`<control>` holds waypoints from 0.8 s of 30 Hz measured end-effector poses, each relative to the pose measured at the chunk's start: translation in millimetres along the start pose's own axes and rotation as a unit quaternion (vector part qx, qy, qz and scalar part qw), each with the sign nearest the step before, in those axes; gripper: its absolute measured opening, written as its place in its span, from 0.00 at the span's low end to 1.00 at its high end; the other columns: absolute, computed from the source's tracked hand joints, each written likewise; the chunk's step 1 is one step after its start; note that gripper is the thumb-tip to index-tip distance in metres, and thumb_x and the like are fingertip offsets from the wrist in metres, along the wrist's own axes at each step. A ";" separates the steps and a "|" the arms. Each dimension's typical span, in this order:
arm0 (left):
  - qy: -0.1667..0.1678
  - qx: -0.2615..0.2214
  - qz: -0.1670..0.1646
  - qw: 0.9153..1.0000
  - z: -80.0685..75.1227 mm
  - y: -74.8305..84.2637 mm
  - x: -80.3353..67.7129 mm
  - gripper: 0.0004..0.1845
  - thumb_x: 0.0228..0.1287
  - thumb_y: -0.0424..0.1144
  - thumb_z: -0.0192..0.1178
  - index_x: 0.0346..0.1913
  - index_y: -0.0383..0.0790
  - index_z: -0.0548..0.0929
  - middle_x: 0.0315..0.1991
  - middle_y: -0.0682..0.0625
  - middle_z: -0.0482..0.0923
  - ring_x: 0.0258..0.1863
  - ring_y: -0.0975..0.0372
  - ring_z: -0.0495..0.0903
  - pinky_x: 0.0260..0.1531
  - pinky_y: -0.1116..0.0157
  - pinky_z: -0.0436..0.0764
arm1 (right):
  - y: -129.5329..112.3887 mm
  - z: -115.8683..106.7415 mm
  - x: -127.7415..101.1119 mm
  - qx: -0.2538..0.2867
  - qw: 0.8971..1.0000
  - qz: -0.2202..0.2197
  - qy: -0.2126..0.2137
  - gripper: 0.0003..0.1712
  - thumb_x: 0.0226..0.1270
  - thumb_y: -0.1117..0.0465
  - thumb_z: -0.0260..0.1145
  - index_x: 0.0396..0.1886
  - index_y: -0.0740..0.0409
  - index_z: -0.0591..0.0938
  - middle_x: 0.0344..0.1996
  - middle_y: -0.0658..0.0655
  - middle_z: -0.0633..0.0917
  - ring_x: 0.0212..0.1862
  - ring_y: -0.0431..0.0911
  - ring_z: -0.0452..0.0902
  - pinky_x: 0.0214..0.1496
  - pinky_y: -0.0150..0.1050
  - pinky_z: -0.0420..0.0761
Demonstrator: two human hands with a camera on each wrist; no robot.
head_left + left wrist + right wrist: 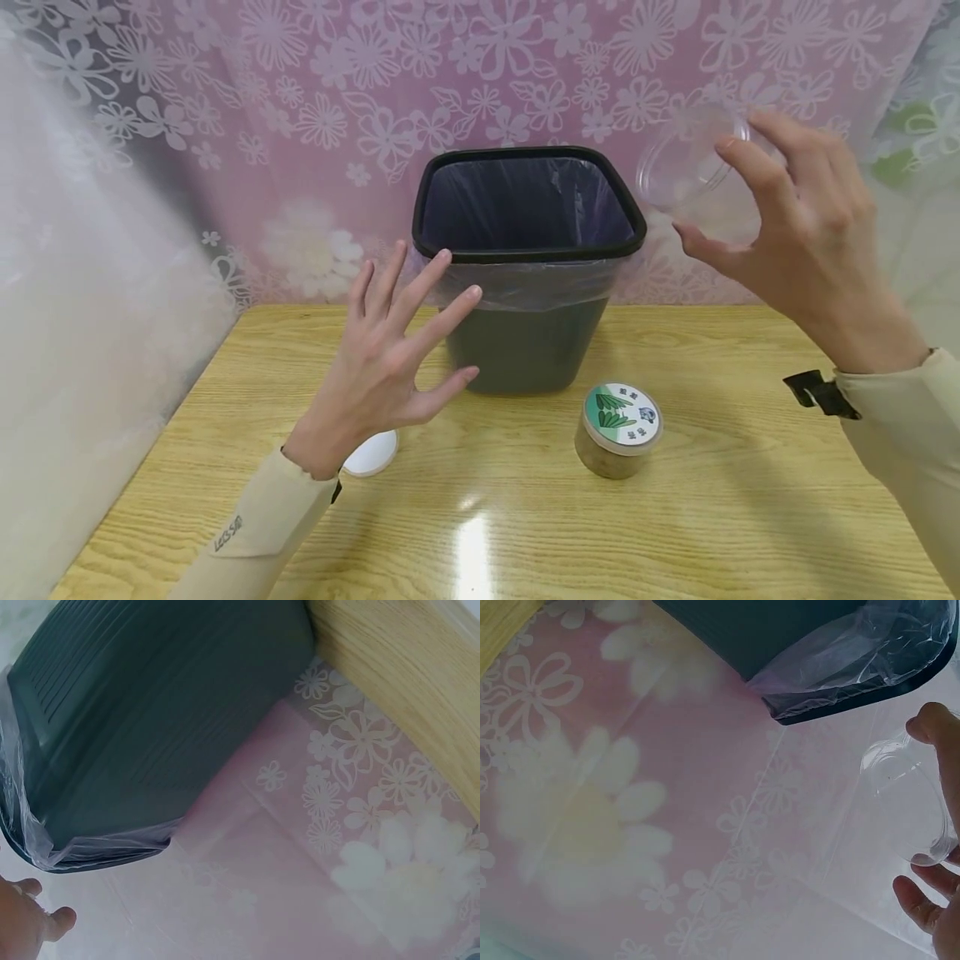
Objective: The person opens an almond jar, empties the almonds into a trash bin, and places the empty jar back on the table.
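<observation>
Head view: right hand (795, 225) raised beside the bin (527, 267), fingers curled around a clear cup (686, 171), partly hidden by them. Left hand (390, 350) hovers before the bin, fingers spread, holding nothing; it covers part of a white lid (372, 454). Sealed jar (619, 429) stands apart on the table (750, 500).

Left wrist view: only fingertips (30, 919) show, below the bin's rim.

Right wrist view: cup's outline faint against the curtain (630, 787).

Head overview; wrist close-ups of bin (528, 250)
</observation>
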State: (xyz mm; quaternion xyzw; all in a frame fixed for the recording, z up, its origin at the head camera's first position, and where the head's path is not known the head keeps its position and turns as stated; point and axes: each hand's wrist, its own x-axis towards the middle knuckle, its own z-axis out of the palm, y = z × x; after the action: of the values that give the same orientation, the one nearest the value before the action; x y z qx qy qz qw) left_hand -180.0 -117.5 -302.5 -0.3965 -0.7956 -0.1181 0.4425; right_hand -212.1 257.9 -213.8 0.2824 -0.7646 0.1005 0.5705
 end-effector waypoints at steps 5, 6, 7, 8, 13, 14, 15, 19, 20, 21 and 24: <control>0.000 0.003 0.001 1.000 -0.4 1.6 -4.1 0.33 0.70 0.63 0.53 0.72 0.53 0.73 0.76 0.40 0.65 0.78 0.36 0.56 0.71 0.29 0.56 | -4.2 -1.5 -8.1 0.014 1.000 0.012 0.022 0.33 0.55 0.48 0.75 0.57 0.56 0.75 0.59 0.67 0.82 0.56 0.68 0.78 0.67 0.54 0.78; 0.000 0.003 0.002 1.000 -0.2 1.9 -5.0 0.33 0.70 0.63 0.53 0.72 0.52 0.73 0.76 0.40 0.65 0.78 0.35 0.56 0.70 0.29 0.57 | -4.8 -2.0 -9.6 0.016 0.999 0.015 0.025 0.33 0.56 0.47 0.75 0.57 0.56 0.75 0.58 0.67 0.82 0.56 0.68 0.78 0.68 0.53 0.78; -0.001 0.004 0.002 1.000 -0.3 2.2 -5.7 0.33 0.70 0.63 0.53 0.72 0.52 0.73 0.76 0.40 0.65 0.78 0.35 0.56 0.70 0.29 0.57 | -5.2 -2.7 -11.0 0.018 0.999 0.019 0.026 0.33 0.56 0.47 0.75 0.57 0.56 0.75 0.58 0.67 0.82 0.56 0.67 0.78 0.68 0.52 0.78; -0.002 0.004 0.003 1.000 -0.1 2.4 -6.6 0.33 0.69 0.63 0.54 0.73 0.52 0.73 0.76 0.40 0.65 0.78 0.35 0.56 0.70 0.29 0.57 | -5.6 -3.4 -12.5 0.020 0.999 0.022 0.029 0.33 0.56 0.47 0.75 0.57 0.56 0.75 0.58 0.67 0.83 0.56 0.67 0.78 0.68 0.51 0.78; -0.012 0.001 0.000 1.000 -0.8 2.8 -11.0 0.35 0.67 0.62 0.57 0.73 0.53 0.72 0.77 0.40 0.64 0.79 0.36 0.54 0.71 0.29 0.56 | -7.3 -6.2 -19.7 0.038 0.997 0.047 0.041 0.35 0.53 0.46 0.76 0.56 0.59 0.76 0.56 0.69 0.83 0.55 0.68 0.78 0.69 0.46 0.78; -0.014 0.001 -0.001 1.000 -1.0 2.8 -11.8 0.35 0.66 0.62 0.58 0.73 0.53 0.72 0.77 0.40 0.64 0.79 0.36 0.54 0.71 0.29 0.56 | -7.8 -6.4 -21.2 0.043 0.997 0.051 0.045 0.35 0.53 0.46 0.76 0.55 0.60 0.76 0.56 0.69 0.83 0.54 0.69 0.78 0.69 0.46 0.78; -0.016 0.001 -0.002 1.000 -1.3 2.9 -12.8 0.35 0.66 0.62 0.58 0.73 0.53 0.72 0.77 0.40 0.64 0.79 0.36 0.54 0.71 0.29 0.56 | -8.2 -6.4 -22.6 0.048 0.996 0.054 0.049 0.35 0.52 0.46 0.76 0.55 0.60 0.76 0.55 0.69 0.83 0.54 0.69 0.78 0.69 0.45 0.78; -0.022 0.003 0.000 1.000 -2.2 3.4 -16.0 0.37 0.64 0.62 0.61 0.74 0.53 0.72 0.77 0.40 0.64 0.79 0.35 0.54 0.71 0.28 0.55 | -8.9 -7.6 -28.7 0.051 0.996 0.052 0.060 0.35 0.57 0.41 0.73 0.54 0.61 0.75 0.53 0.70 0.84 0.50 0.70 0.77 0.67 0.45 0.79; -0.025 0.005 0.000 1.000 -2.5 3.5 -16.9 0.37 0.64 0.63 0.60 0.74 0.53 0.72 0.77 0.40 0.63 0.79 0.35 0.55 0.71 0.28 0.56 | -8.8 -7.8 -30.7 0.048 0.996 0.051 0.062 0.36 0.59 0.38 0.71 0.54 0.61 0.74 0.53 0.70 0.83 0.50 0.71 0.77 0.67 0.45 0.79; -0.027 0.004 0.000 1.000 -2.7 3.7 -17.7 0.37 0.64 0.63 0.60 0.74 0.53 0.72 0.77 0.41 0.63 0.79 0.35 0.55 0.71 0.28 0.56 | -8.7 -7.9 -32.7 0.046 0.996 0.050 0.063 0.37 0.61 0.36 0.69 0.54 0.61 0.74 0.53 0.70 0.83 0.49 0.71 0.77 0.67 0.45 0.79; -0.035 0.003 -0.003 0.999 -3.3 4.1 -19.8 0.36 0.66 0.63 0.59 0.74 0.54 0.72 0.78 0.41 0.63 0.79 0.35 0.54 0.72 0.29 0.55 | -8.7 -8.1 -38.8 0.055 0.995 0.055 0.067 0.41 0.63 0.28 0.63 0.54 0.61 0.74 0.52 0.71 0.83 0.50 0.70 0.78 0.67 0.44 0.79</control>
State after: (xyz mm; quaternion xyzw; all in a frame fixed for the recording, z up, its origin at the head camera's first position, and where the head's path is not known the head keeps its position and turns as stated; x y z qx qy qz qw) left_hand -169.2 -127.0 -317.0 -0.3970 -0.8120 -0.1031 0.4151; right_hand -193.4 266.9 -248.6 0.2635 -0.7324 0.1918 0.5978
